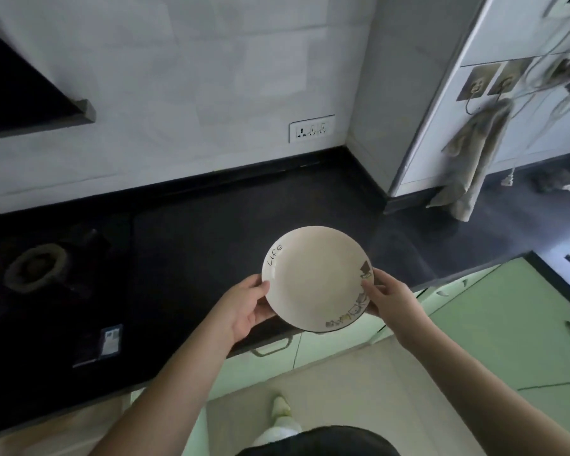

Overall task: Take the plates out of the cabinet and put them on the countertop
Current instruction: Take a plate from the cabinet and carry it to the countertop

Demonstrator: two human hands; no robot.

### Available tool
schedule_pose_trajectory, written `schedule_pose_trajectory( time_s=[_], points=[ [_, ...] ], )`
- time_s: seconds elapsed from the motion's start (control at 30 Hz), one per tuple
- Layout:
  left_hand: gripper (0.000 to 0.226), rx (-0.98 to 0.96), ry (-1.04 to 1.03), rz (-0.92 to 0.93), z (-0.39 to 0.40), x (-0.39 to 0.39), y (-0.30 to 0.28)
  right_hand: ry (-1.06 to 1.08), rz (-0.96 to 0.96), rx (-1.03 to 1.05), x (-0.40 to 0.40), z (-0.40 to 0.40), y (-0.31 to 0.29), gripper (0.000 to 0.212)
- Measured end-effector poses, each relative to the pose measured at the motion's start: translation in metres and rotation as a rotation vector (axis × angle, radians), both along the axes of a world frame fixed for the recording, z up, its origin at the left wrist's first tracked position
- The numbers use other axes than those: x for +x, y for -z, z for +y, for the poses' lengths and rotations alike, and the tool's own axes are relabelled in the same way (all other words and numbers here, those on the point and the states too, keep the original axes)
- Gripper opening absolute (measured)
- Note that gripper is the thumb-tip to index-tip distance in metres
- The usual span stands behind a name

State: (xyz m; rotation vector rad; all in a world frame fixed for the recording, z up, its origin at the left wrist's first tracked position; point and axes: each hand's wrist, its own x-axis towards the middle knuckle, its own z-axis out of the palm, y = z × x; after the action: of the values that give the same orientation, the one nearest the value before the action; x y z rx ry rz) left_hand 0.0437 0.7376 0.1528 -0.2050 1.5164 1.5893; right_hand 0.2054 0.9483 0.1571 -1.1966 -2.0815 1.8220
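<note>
A round cream plate (313,274) with the word "Life" and small cartoon drawings on its rim hangs above the front edge of the black countertop (211,232). My left hand (244,307) grips its left rim, thumb on top. My right hand (389,301) grips its right rim, fingers over the drawings. The plate tilts slightly towards me. The light green cabinet doors (494,330) below the counter look closed, and no other plate shows.
A gas hob with a burner (35,266) fills the counter's left side, under a dark range hood (30,103). A wall socket (311,128) sits on the white tiles. A towel (471,162) hangs from a hook at the right. A small packet (111,340) lies near the hob's front.
</note>
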Motion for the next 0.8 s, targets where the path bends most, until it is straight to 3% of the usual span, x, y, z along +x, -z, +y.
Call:
schedule_pose_trajectory(
  time_s=[0.47, 0.8],
  points=[
    [0.04, -0.143, 0.041, -0.037, 0.068, -0.091, 0.055, 0.201, -0.117, -0.053, -0.09, 0.051, 0.054, 0.021],
    [0.041, -0.258, 0.087, 0.059, 0.148, -0.12, 0.077, 0.148, -0.183, -0.016, -0.119, 0.134, 0.086, 0.025]
  ],
)
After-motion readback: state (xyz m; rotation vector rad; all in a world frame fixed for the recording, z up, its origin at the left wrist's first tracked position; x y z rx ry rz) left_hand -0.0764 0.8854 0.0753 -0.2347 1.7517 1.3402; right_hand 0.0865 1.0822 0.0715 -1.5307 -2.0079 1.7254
